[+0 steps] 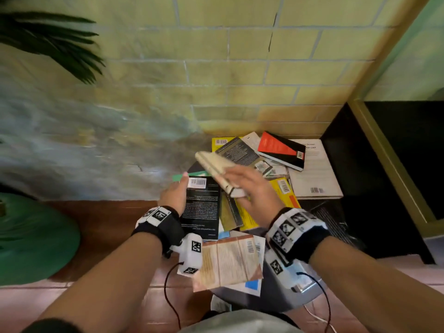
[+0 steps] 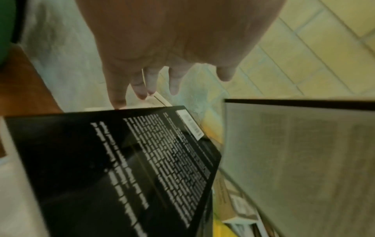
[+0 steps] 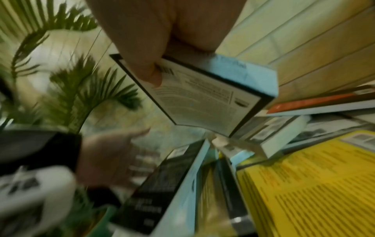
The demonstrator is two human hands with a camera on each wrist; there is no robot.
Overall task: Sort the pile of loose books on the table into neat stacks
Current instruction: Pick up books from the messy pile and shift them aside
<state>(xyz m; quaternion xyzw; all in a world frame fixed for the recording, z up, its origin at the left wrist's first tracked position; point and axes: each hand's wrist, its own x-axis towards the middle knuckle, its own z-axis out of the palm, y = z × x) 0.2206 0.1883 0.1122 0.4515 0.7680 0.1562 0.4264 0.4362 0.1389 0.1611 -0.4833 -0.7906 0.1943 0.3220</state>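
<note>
A loose pile of books (image 1: 283, 188) covers a small table against the brick wall. My right hand (image 1: 242, 186) grips a thick paperback (image 1: 213, 165) and holds it tilted above the pile. In the right wrist view my thumb presses its white, black-bordered back cover (image 3: 207, 99) near the barcode. My left hand (image 1: 174, 195) is at the left edge of a black book (image 1: 200, 207) with white text. In the left wrist view its fingers (image 2: 142, 83) are straight over the far edge of the black book (image 2: 113, 168) and curl round nothing.
The pile holds a red-and-black book (image 1: 281, 150), a large white book (image 1: 312, 169) and a tan book (image 1: 228, 260) at the front. A black cabinet (image 1: 384, 164) stands right. At left are a green round pot (image 1: 36, 239) and palm leaves (image 1: 52, 44).
</note>
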